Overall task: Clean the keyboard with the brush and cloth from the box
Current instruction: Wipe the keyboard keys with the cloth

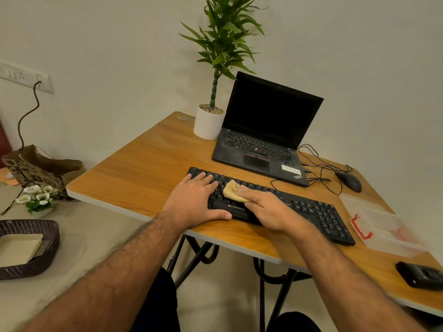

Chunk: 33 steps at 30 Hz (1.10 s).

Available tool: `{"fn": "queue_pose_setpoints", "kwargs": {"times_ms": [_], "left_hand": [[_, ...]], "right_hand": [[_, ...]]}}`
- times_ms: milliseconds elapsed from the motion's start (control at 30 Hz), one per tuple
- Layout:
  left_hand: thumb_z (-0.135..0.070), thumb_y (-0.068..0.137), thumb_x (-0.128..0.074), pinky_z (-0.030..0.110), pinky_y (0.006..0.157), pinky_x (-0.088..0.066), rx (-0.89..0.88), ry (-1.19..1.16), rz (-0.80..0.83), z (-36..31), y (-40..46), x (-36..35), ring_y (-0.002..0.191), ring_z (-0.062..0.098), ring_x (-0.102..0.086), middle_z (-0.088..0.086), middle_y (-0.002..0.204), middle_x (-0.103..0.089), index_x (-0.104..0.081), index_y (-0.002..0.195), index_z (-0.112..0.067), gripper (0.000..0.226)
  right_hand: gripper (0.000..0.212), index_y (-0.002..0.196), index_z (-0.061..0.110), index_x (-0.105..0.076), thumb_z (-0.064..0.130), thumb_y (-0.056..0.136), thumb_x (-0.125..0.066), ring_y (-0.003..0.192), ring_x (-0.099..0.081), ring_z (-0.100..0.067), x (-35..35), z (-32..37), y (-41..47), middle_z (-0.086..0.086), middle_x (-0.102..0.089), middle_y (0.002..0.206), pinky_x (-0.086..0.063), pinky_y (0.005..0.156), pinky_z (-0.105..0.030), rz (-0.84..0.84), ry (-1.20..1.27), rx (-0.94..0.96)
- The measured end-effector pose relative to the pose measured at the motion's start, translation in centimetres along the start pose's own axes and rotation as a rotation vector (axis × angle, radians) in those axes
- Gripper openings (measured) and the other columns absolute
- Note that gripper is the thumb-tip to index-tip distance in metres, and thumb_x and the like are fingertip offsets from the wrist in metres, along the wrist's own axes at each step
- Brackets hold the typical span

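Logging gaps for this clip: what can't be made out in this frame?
All in the head view:
- Brush: not visible; the clear box is blurred, contents unreadable.
- Keyboard keys beneath the left hand, right hand and cloth: hidden.
- Right fingers' hold on the cloth: hidden by the hand.
- Black device: at the right edge, unidentifiable.

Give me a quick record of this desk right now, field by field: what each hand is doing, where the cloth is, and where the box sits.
left hand: flat on keyboard, steadying its left end
right hand: presses cloth onto keys
cloth: yellow, bunched, left half of keyboard
box: clear, red clip, right of keyboard
brush: not identifiable
laptop: open, screen dark, behind keyboard
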<state>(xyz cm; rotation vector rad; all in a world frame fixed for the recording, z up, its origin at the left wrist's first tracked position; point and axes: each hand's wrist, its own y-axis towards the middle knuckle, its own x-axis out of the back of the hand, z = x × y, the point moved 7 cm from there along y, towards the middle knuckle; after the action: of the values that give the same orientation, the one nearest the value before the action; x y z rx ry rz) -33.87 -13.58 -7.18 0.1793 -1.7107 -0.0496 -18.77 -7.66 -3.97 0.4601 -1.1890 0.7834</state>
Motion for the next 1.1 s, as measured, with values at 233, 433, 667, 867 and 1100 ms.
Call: {"fn": "queue_pose_setpoints", "kwargs": {"times_ms": [233, 433, 667, 867, 1100], "left_hand": [[-0.093, 0.073, -0.035, 0.041, 0.126, -0.007, 0.009, 0.008, -0.004, 0.0, 0.0, 0.0, 0.153, 0.015, -0.010, -0.001, 0.166, -0.019, -0.023, 0.158, -0.023, 0.110], [-0.093, 0.072, -0.035, 0.041, 0.126, -0.007, 0.015, 0.003, -0.008, 0.2, 0.0, 0.0, 0.153, 0.015, -0.011, -0.001, 0.166, -0.019, -0.025, 0.157, -0.022, 0.111], [-0.092, 0.073, -0.039, 0.041, 0.126, -0.006, 0.007, 0.002, -0.010, 0.1, 0.0, 0.0, 0.153, 0.016, -0.010, -0.001, 0.166, -0.019, -0.025, 0.157, -0.022, 0.111], [-0.090, 0.071, -0.045, 0.041, 0.126, -0.006, 0.013, -0.015, -0.006, 0.0, -0.2, 0.3, 0.153, 0.015, -0.011, -0.001, 0.165, -0.020, -0.026, 0.157, -0.021, 0.112], [-0.082, 0.078, -0.053, 0.036, 0.124, -0.004, -0.025, -0.055, 0.011, 0.9, -0.4, 0.8, 0.153, 0.014, -0.009, -0.001, 0.166, -0.015, -0.022, 0.158, -0.021, 0.105]], "right_hand": [[0.049, 0.153, 0.021, -0.031, 0.014, 0.105, -0.038, 0.150, -0.011, -0.007, -1.5, 2.4, 0.4, 0.004, -0.020, 0.162, -0.003, 0.118, -0.021, -0.060, -0.001, 0.040], [0.050, 0.151, 0.028, -0.033, 0.013, 0.104, -0.043, 0.145, -0.014, 0.002, -1.4, 1.1, -2.2, 0.008, -0.022, 0.161, -0.006, 0.117, -0.018, 0.022, -0.011, 0.077], [0.064, 0.156, 0.030, -0.018, 0.017, 0.099, -0.043, 0.151, -0.002, -0.008, -2.6, 2.9, -0.8, 0.009, -0.010, 0.164, -0.001, 0.124, -0.037, -0.042, -0.049, 0.022], [0.071, 0.155, 0.029, -0.024, -0.006, 0.095, -0.036, 0.147, -0.006, 0.001, -2.4, 3.0, -1.8, 0.021, -0.008, 0.158, 0.004, 0.118, -0.021, -0.034, -0.113, 0.055], [0.068, 0.146, 0.042, -0.038, -0.003, 0.096, -0.043, 0.146, -0.017, 0.001, -1.9, 1.6, -3.7, 0.021, -0.025, 0.157, -0.007, 0.123, -0.029, 0.023, -0.080, 0.051]]}}
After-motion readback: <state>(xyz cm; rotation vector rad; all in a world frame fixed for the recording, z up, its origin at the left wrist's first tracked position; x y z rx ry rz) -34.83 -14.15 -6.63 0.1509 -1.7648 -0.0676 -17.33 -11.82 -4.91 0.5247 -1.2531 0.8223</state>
